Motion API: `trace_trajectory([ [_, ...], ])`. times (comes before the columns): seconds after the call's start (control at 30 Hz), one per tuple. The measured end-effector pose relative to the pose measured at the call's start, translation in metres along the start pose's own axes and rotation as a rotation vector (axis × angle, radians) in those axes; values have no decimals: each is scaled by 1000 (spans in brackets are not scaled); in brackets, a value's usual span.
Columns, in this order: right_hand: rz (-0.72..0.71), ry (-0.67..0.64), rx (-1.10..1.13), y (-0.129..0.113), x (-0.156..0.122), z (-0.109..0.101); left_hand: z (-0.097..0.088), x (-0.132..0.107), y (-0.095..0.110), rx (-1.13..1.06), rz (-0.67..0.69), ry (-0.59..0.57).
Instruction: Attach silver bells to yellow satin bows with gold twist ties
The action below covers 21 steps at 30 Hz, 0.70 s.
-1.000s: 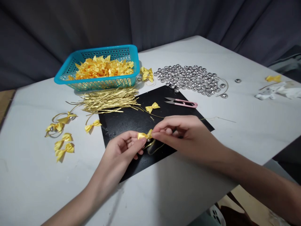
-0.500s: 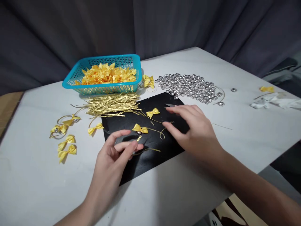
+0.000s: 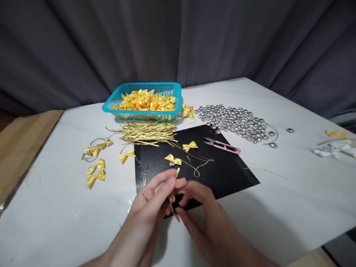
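My left hand [image 3: 155, 196] pinches a short gold cord [image 3: 175, 214] between thumb and fingers, one end poking up above the fingertips and the other curving down below. Close against it is my right hand [image 3: 198, 211], thumb and curled forefinger apart on either side of the cord's lower part. Whether the right fingers touch the cord is hard to see. Beyond the hands, a yellow ribbon bow [image 3: 172, 160] with a small silver bell and a looped cord [image 3: 197, 172] lies on the black mat [image 3: 222, 181]. Pink thread snips [image 3: 222, 145] rest toward the mat's right edge.
A blue basket [image 3: 141, 112] of yellow bows stands at the back, before a bundle of gold cords [image 3: 148, 132]. Silver bells [image 3: 236, 122] spread at the back right. Several loose bows [image 3: 96, 178] lie left on the white table [image 3: 69, 222]; a dark curtain hangs behind.
My right hand has moved left and nearer, from beside the snips to the cord in my left hand. The snips now show fully on the mat. The camera view has shifted.
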State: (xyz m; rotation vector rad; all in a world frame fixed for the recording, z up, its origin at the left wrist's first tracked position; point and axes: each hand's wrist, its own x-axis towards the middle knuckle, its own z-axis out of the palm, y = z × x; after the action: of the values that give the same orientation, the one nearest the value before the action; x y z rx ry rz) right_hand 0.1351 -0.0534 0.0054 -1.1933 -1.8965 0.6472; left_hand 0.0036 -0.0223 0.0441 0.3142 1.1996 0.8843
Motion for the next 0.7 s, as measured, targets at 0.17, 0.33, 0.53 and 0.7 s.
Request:
trace_trajectory([
  [0.17,-441,-92,-467,3,0,-2,2,-10,6,-96,-113,38],
  [0.33,-791,-247,-433,2,15,-21,3,-15,10,-98,-178,78],
  [0.53,-473,-359,153,-8,34,-42,2,-16,16,-91,-128,109],
  [0.7,-204,-469,372,-1,46,-52,-1,-7,18,-98,-103,95],
])
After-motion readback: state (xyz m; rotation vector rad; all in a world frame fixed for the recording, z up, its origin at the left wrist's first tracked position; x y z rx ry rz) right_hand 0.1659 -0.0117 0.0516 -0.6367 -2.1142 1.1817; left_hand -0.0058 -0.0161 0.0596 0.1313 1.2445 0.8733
